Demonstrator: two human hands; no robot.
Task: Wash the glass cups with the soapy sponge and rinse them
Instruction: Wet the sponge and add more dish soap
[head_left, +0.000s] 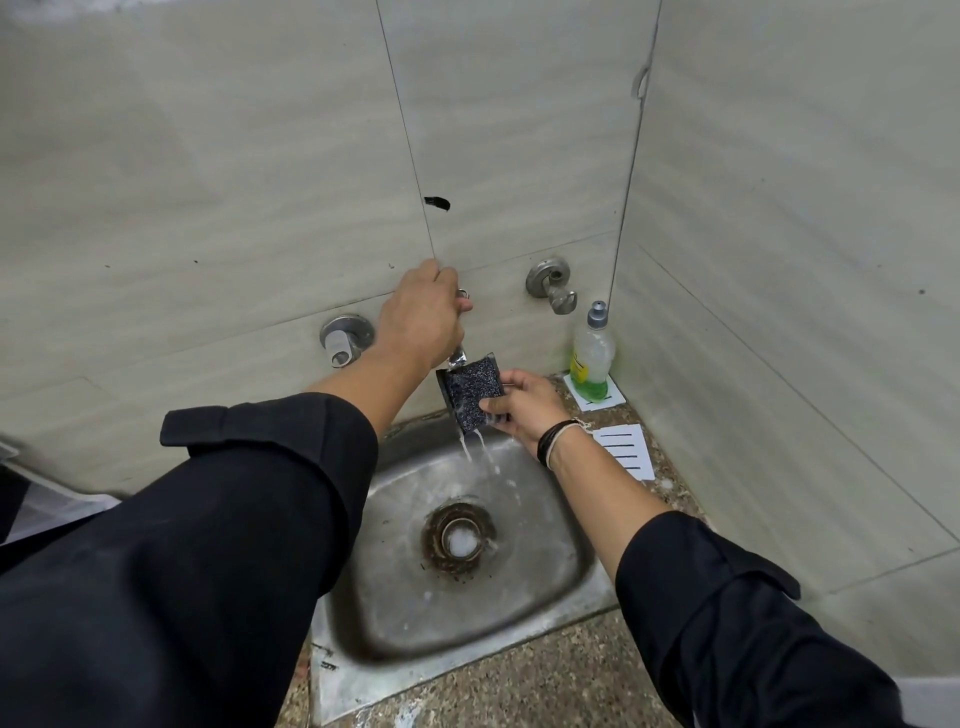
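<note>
Hands meet at the middle of the frame, just above the back edge of the sink (545, 587). The left hand (421, 322) is curled over the tap (460, 353), its fingers wrapped round the handle at the top, while the right hand (519, 405) pinches a dark sponge (470, 392) by its right edge and holds it right under the spout. Water (480, 452) runs off the sponge's lower corner in thin streams and pools, foamy white, at the drain (460, 540) in the lower middle. Both forearms come out of rolled black sleeves, and a dark band (558, 439) circles the right wrist. To the right of the hands, in the corner of the tiled wall, a bottle of green dish soap (592, 358) stands on a white paper, with another lined paper (626, 449) just below it on the speckled counter. No glass cups are in view anywhere, so the washing appears not to have started. Judging from this, the sponge is only being wetted; soaping it, scrubbing the cups and rinsing them all seem left to do.
</note>
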